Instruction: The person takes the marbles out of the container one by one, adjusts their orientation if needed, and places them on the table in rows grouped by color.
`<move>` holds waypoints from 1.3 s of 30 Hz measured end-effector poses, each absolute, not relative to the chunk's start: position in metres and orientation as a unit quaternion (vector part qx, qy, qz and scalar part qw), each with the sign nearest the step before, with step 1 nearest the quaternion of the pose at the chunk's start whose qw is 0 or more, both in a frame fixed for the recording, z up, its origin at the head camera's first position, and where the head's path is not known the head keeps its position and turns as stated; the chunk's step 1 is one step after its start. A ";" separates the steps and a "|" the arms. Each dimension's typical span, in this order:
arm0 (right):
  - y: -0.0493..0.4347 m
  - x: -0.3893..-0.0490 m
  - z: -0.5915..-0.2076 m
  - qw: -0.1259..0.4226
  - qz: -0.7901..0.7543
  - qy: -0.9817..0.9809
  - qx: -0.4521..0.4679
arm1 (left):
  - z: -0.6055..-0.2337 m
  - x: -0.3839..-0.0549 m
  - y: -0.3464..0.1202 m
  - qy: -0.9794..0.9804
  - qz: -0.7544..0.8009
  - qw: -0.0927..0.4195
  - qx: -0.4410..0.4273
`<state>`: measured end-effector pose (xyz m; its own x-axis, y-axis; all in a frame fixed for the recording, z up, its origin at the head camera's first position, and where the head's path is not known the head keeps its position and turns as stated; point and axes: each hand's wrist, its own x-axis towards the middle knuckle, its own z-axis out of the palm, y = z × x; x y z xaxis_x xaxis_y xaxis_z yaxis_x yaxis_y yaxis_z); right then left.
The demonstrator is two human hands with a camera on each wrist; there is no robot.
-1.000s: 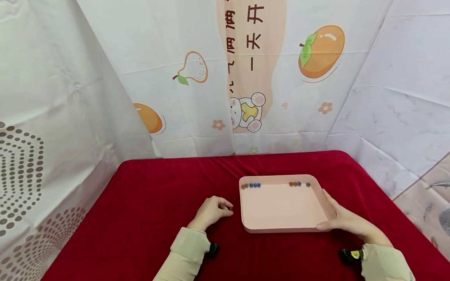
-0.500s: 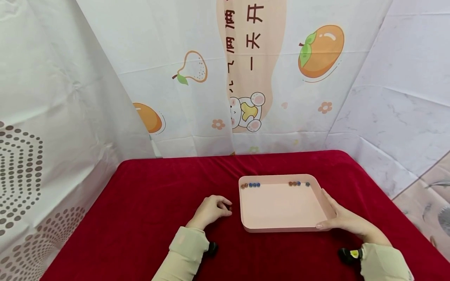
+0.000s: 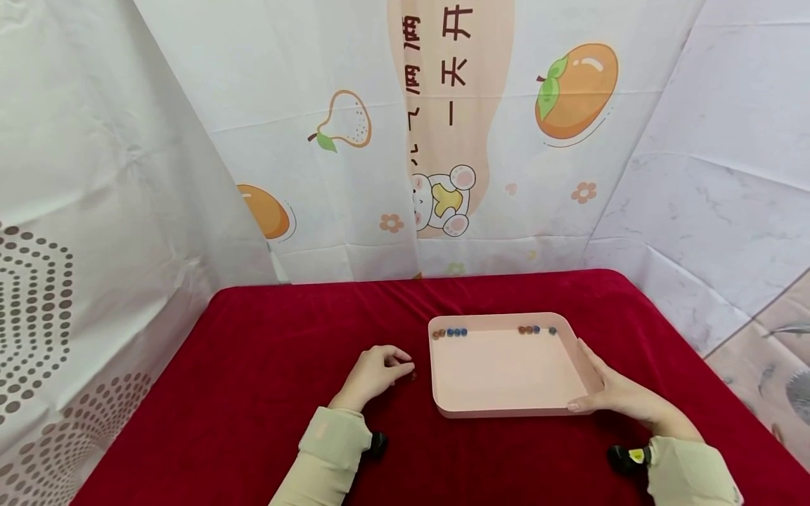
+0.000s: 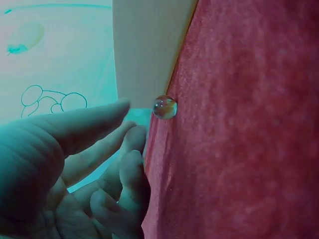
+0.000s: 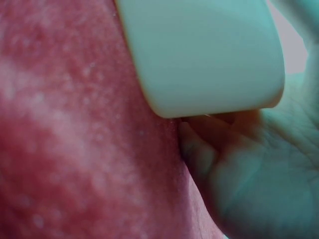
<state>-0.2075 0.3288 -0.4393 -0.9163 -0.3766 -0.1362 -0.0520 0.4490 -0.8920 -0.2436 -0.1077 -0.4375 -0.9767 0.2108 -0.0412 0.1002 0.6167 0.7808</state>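
Note:
A small clear marble with a reddish-brown swirl lies on the red cloth, left of the shallow pink tray. The left hand is just beside it. In the left wrist view, a narrow gap separates the loosely bent fingers from the marble, and nothing is between them. At the tray's near right corner, the right hand holds the tray, thumb on the front edge and fingers along the right wall. The right wrist view has the tray corner against the palm, with some fingers hidden behind it.
Inside the tray, brown and blue marbles line the back left. Another short row sits at the back right, with one dark teal marble slightly apart. Red cloth covers the table; printed curtains hang behind it.
The left hand has let go of the brown marble and drawn slightly up and left from it, leaving it on the cloth. The right hand keeps its hold on the tray.

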 end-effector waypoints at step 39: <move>0.325 -0.211 -0.439 0.173 -0.490 0.848 -0.103 | -0.392 -0.270 -0.077 0.852 0.510 0.075 0.087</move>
